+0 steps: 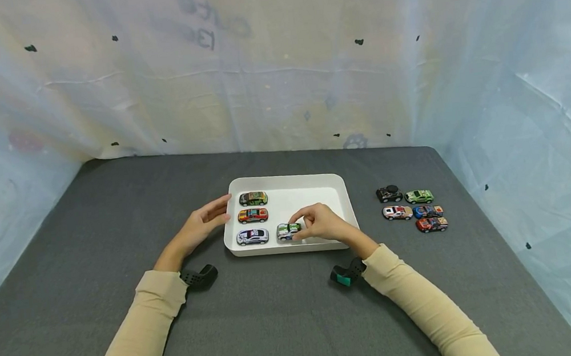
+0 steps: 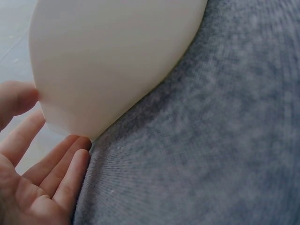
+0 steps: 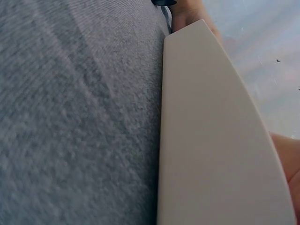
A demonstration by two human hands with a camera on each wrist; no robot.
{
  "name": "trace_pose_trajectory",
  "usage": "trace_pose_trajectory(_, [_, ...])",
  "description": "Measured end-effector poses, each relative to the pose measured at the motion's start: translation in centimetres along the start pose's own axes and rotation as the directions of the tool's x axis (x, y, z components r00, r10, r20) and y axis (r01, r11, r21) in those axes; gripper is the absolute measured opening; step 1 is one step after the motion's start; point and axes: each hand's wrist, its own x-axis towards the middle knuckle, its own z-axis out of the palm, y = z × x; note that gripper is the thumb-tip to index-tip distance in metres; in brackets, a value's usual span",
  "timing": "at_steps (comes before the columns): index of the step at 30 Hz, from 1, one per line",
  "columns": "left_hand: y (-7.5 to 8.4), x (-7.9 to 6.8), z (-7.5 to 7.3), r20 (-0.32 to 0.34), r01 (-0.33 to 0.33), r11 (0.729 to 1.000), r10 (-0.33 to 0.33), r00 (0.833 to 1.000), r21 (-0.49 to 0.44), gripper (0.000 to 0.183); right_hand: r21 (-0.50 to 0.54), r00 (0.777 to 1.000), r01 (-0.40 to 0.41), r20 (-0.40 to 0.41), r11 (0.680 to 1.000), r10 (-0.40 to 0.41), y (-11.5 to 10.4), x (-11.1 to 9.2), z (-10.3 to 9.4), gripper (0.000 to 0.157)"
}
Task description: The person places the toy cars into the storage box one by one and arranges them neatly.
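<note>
A white tray (image 1: 312, 182) lies on the grey cloth, with three toy cars in a column at its left: a green-and-orange car (image 1: 253, 199), a red-and-yellow car (image 1: 253, 215) and a silver-white car (image 1: 252, 237). Right of the silver one, my right hand (image 1: 323, 223) pinches a green-and-white toy car (image 1: 286, 232) between thumb and fingers, low in the tray. My left hand (image 1: 202, 223) touches the tray's left edge with its fingers extended. In the left wrist view, those fingertips (image 2: 83, 142) meet the tray's outer wall (image 2: 108, 61). The tray wall (image 3: 211, 131) hides most of the right hand in the right wrist view.
To the right of the tray, several toy cars stand grouped on the cloth: a black car (image 1: 389, 194), a lime-green car (image 1: 418, 196), a white-and-red car (image 1: 397, 212), a blue car (image 1: 427, 211) and a red car (image 1: 432, 224). Pale sheeting (image 1: 277, 87) hangs behind and at both sides.
</note>
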Motion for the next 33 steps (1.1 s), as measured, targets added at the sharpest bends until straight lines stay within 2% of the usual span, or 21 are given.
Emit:
trace_pose_trajectory(23, [0.09, -0.05, -0.02, 0.006, 0.0, 1.0, 0.0, 1.0, 0.003, 0.061, 0.004, 0.999, -0.026, 0.041, 1.0, 0.025, 0.66, 0.36, 0.58, 0.036])
trace_pose_trajectory(33, [-0.01, -0.02, -0.02, 0.005, -0.003, 1.0, 0.003, 1.0, 0.001, 0.061, 0.004, 0.999, -0.022, 0.027, 1.0, 0.022, 0.42, 0.1, 0.13, 0.037])
